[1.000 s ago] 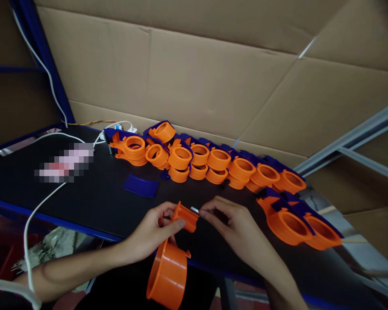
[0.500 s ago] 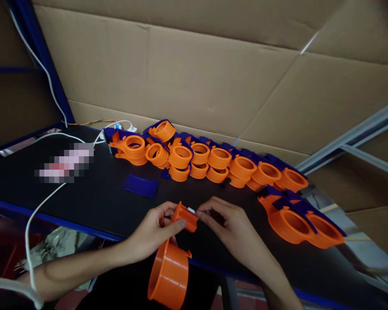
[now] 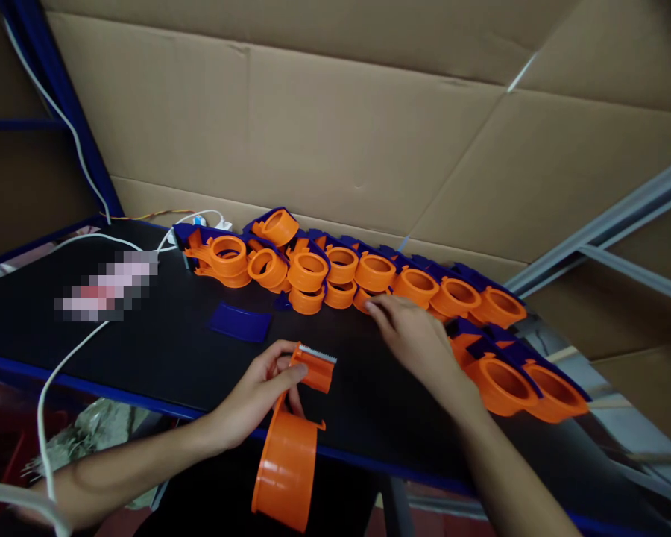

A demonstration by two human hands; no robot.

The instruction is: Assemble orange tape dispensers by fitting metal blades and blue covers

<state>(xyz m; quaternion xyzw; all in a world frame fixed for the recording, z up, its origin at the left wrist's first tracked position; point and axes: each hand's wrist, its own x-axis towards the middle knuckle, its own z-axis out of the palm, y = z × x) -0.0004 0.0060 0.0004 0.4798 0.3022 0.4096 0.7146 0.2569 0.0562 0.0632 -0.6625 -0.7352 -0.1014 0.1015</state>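
Observation:
An orange tape dispenser (image 3: 288, 466) is in my left hand (image 3: 268, 384), which grips it by its upper end, the thumb over the front. Its round hub hangs down past the table's front edge. Along the top of the dispenser lies a serrated metal blade (image 3: 317, 353). My right hand (image 3: 417, 339) is stretched out to the row of dispensers (image 3: 374, 272) at the back, apart from the held one. Its thumb and forefinger are drawn together by a lower dispenser; whatever is at their tips is hidden.
Stacked orange and dark blue dispensers line the cardboard wall (image 3: 291, 127). Two more dispensers (image 3: 500, 384) lie at the right. A flat dark blue piece (image 3: 240, 322) rests on the black table (image 3: 173, 358). A white cable (image 3: 61, 373) crosses the left side, near a pixelated patch.
My right hand has left the blade and moved away toward the back row. The blade now shows along its full length on the dispenser. My left hand keeps its hold.

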